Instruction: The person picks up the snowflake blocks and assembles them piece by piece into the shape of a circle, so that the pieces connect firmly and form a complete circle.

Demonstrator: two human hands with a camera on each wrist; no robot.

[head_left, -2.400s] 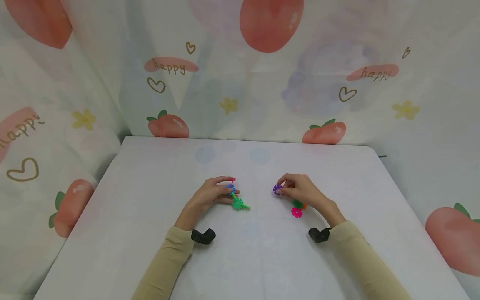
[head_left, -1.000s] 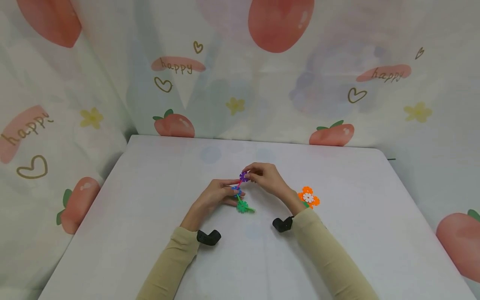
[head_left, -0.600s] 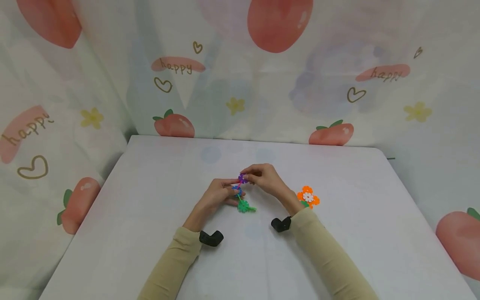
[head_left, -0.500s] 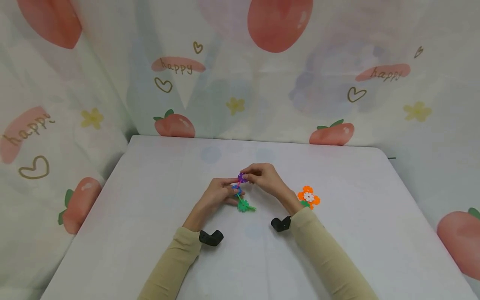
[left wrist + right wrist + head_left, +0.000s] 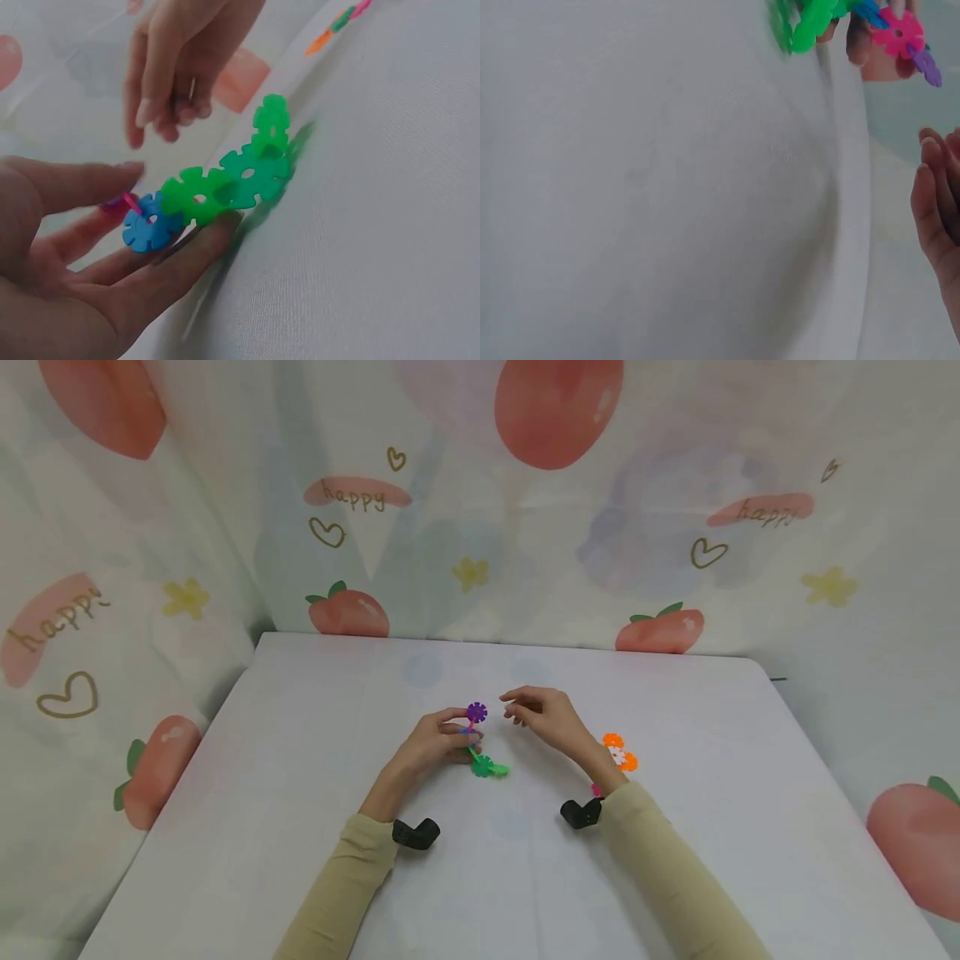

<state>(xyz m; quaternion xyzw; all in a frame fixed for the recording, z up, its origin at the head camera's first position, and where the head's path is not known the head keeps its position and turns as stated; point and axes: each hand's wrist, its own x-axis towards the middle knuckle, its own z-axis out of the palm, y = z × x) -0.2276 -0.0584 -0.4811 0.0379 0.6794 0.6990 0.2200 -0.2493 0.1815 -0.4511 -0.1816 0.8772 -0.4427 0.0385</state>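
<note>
My left hand (image 5: 429, 745) pinches a chain of interlocking snowflake discs by its blue disc (image 5: 150, 225), low over the table. At the chain's far end stands a purple disc (image 5: 476, 712), joined to a pink disc (image 5: 898, 33). On the other side of the blue one follow a bright green disc (image 5: 196, 196), a teal-green disc (image 5: 251, 176) and another bright green disc (image 5: 271, 124) near the tabletop. My right hand (image 5: 553, 720) hovers just right of the purple disc, fingers loosely bent and holding nothing.
On the white table (image 5: 450, 893), right of the chain, lies a second group of joined discs, with orange petals (image 5: 628, 762) around a white disc (image 5: 617, 753). A pink disc (image 5: 597, 790) shows beside my right wrist, which partly hides the group. A printed cloth (image 5: 525, 568) hangs behind.
My right hand brought the purple disc from the right to the pink end of the chain, then let go and drew back slightly right. The purple disc stays on the chain.
</note>
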